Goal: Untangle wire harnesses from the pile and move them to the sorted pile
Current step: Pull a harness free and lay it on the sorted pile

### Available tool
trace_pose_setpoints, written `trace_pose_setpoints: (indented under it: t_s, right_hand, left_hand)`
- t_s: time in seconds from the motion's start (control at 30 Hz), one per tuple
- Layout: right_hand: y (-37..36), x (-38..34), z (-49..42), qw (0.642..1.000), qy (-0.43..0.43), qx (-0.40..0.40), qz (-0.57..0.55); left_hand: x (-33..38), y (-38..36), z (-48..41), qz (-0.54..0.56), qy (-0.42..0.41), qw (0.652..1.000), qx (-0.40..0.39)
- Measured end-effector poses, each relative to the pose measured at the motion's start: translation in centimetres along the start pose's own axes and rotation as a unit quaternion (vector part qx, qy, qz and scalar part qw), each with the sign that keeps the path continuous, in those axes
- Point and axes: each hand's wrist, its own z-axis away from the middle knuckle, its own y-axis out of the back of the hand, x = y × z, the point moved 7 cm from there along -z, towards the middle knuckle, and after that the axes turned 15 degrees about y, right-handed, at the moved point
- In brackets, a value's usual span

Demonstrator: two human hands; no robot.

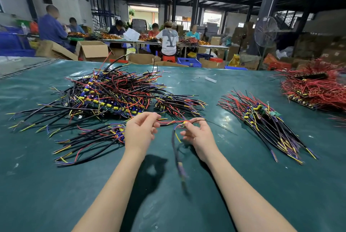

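A big tangled pile of wire harnesses (pixel 108 95), black, red, yellow and blue, lies on the green table at the left. The sorted pile (pixel 265 121) lies fanned out at the right. Both my hands hold one wire harness (pixel 177 139) above the table in the middle. My left hand (pixel 140 130) pinches its red and black wires. My right hand (pixel 198 134) pinches it at the small yellow-tipped board, and a dark, blurred wire tail hangs down between my forearms.
A smaller bunch of harnesses (pixel 88 142) lies just left of my left hand, another (pixel 179 104) behind my hands. A red-wire heap (pixel 314 89) sits far right. The green table cover (pixel 56 194) spreads toward me. Several people work at far tables.
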Motion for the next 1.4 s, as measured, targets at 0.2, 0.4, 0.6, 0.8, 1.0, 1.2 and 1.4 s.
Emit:
trace_pose_setpoints:
  t_s: [0.2,0.4,0.6,0.8,1.0,1.2,1.4]
  right_hand:
    - [-2.2,0.3,0.9,0.996,-0.021,-0.081,-0.038]
    - [-2.3,0.1,1.0,0.998,0.016,-0.062,0.024]
    - [-1.7,0.6,0.7,0.998,-0.031,0.010,-0.050]
    - [-1.6,0.8,0.7,0.997,-0.038,0.024,-0.064]
    - [-2.2,0.4,0.9,1.000,0.000,-0.008,0.004]
    - [-2.8,0.6,1.0,1.000,0.024,-0.001,0.008]
    - [-2.5,0.0,0.8,0.995,0.082,0.015,0.056]
  left_hand:
    - [-4.5,-2.4,0.0,-0.006,0.178,0.979,-0.099]
    - [-5.0,-2.5,0.4,0.024,0.204,0.975,-0.079]
    - [-4.3,-2.3,0.3,-0.075,0.190,0.971,-0.123]
    - [-3.9,-2.0,-0.2,-0.114,0.171,0.965,-0.166]
    - [-4.4,-1.3,-0.6,-0.056,0.202,0.976,-0.064]
    - [-4.9,-1.0,-0.6,-0.088,0.217,0.972,0.026]
    - [-5.1,-1.3,-0.5,-0.109,0.204,0.973,0.007]
